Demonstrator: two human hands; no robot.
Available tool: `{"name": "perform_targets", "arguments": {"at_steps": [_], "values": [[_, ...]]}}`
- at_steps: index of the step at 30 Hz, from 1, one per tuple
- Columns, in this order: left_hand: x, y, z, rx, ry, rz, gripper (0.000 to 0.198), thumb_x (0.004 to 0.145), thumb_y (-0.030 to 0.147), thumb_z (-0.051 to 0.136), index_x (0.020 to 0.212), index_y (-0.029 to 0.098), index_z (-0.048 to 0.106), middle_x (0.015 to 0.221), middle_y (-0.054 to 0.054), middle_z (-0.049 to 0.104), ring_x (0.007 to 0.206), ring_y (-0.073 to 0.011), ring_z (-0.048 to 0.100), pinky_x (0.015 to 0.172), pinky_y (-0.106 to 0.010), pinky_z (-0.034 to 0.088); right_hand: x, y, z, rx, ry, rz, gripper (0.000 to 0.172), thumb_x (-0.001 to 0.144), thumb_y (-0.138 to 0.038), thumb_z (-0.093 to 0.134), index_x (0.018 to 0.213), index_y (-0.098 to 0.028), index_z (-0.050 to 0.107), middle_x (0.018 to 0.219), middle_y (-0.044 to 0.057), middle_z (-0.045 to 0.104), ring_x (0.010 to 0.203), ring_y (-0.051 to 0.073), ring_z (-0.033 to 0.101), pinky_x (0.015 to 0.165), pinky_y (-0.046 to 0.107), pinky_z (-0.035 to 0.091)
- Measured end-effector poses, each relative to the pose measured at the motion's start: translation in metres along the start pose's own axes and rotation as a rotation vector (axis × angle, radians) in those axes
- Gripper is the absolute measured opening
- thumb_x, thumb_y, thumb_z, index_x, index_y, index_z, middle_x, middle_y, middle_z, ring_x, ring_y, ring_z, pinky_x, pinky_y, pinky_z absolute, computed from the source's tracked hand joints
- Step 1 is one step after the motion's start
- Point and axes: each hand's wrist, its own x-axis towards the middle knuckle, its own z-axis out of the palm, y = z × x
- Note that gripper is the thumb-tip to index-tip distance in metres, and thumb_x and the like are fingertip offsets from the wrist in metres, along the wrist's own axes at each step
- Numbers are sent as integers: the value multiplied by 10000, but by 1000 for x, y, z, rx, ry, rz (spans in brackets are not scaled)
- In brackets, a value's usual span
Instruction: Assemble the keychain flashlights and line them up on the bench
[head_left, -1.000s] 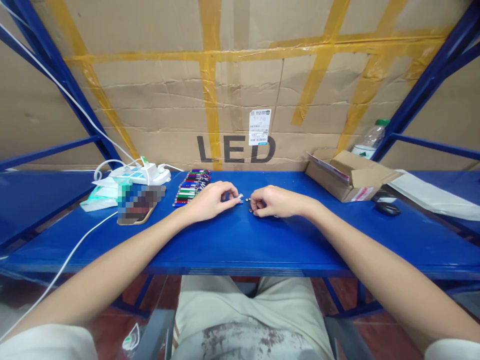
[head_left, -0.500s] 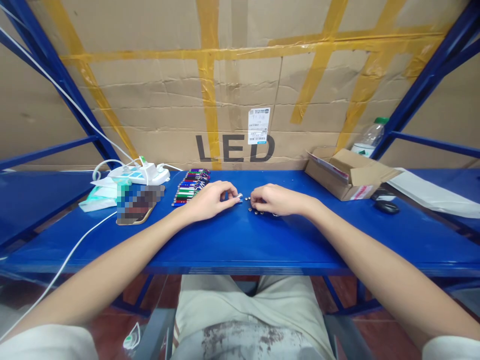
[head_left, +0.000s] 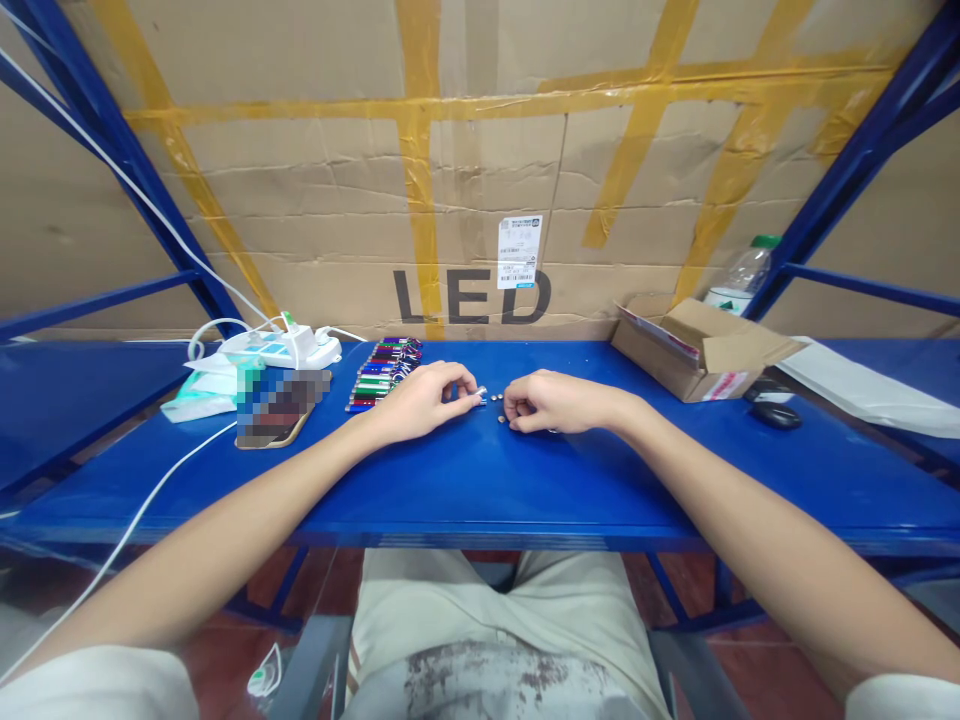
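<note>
– What sort of place is this?
– It seems a small workshop: there is a blue metal frame (head_left: 841,190), a blue surface (head_left: 450,490), and similar coloured tubes (head_left: 373,381) laid in a row.
– And behind?
– Large taped cardboard (head_left: 315,225), which is printed "LED".

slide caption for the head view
Left hand holds a small silvery piece, right hand beside small discs on a blue table.

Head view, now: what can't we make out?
Head view throughout.
Silver piece: partly hidden by the left hand.
Whether the right hand grips anything: hidden inside its curl.
Phone: partly masked by pixelation.
Whatever the carton holds: hidden by its walls.
Print on the shipping label: too small.
</note>
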Motion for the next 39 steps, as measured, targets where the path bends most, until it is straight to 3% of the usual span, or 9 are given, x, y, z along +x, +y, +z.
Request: {"name": "perform_targets", "arguments": {"at_steps": [10,13,16,20,26,33,39], "values": [[0,0,0,-4,-8,0,320,1051,518,634,1042,210,722,1037,-65,766,887,-219,684,834,-362,530,-1,0,-1,-8,46,-10,97,949,-190,656,870,-201,710,949,50,819,810,187,706,758,283,445],[0,1,-1,-6,-3,0,310,1050,510,639,1035,212,722,1031,-61,768,891,-219,686,839,-362,529,-5,-1,-8,-14,47,32,85,932,-269,707,874,-207,716,871,29,785,747,178,666,695,282,422],[0,1,-1,-8,-2,-11,294,1047,499,650,1033,216,724,1030,-57,770,895,-220,683,828,-357,522,-10,0,-13,-17,-37,82,150,887,-356,773,865,-214,731,795,6,740,690,170,618,643,286,398],[0,1,-1,-14,2,-11,289,1048,492,653,1039,212,725,1022,-52,767,893,-216,682,827,-352,515,-11,4,-13,-20,-97,118,64,879,-275,730,885,-212,742,774,-1,723,662,162,594,626,288,393],[0,0,0,-11,4,7,288,1049,492,652,1043,214,727,1024,-50,767,876,-213,682,833,-356,520,-7,3,-11,15,-65,53,146,879,-304,751,976,-195,741,830,10,728,702,163,613,664,276,424],[0,2,-1,-9,3,-4,278,1051,475,654,1033,207,725,1022,-54,767,893,-217,682,832,-351,511,-6,0,-7,21,-69,61,71,884,-193,685,919,-191,747,843,20,773,702,167,650,654,271,429],[0,2,-1,-7,-7,-6,263,1047,457,665,1042,201,725,1022,-47,764,899,-210,681,832,-340,506,-7,-2,-7,-27,-43,59,81,883,-209,673,903,-196,750,908,34,809,738,173,679,682,268,437]]}}
